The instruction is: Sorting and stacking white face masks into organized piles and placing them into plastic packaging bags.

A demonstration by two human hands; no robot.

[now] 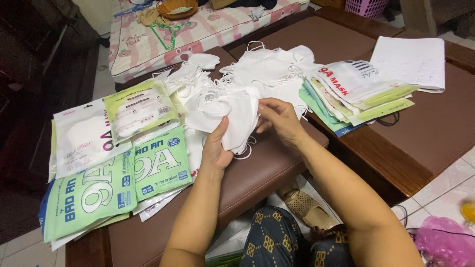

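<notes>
- A small stack of white face masks [236, 121] lay between the two hands, held just above the front edge of a brown padded bench [257, 173]; its long axis ran roughly upright in the view, tilted slightly to the right at the top.
- The left hand [216, 148] supported the stack from below and from the left, thumb raised against the near face of the masks, the other fingers hidden behind them.
- The right hand [279, 118] met the stack at its upper right edge, fingertips curled and pinching the top corner of the outermost mask; both hands touched the stack, the left bearing more of it.
- Elastic ear loops hung loose beneath the stack, near the left wrist.
- A loose heap of white masks [267, 69] lay just behind the hands on the bench.
- To the left lay green and white printed pouches [114, 168], overlapping one another, some flat and some bulging.
- To the right sat a fanned pile of flat empty pouches [351, 94], with a sheet of white paper [410, 62] beyond it.
- A patterned mattress [198, 29] lay at the far side; a brown sandal [304, 207] rested on the floor beneath the arms.
</notes>
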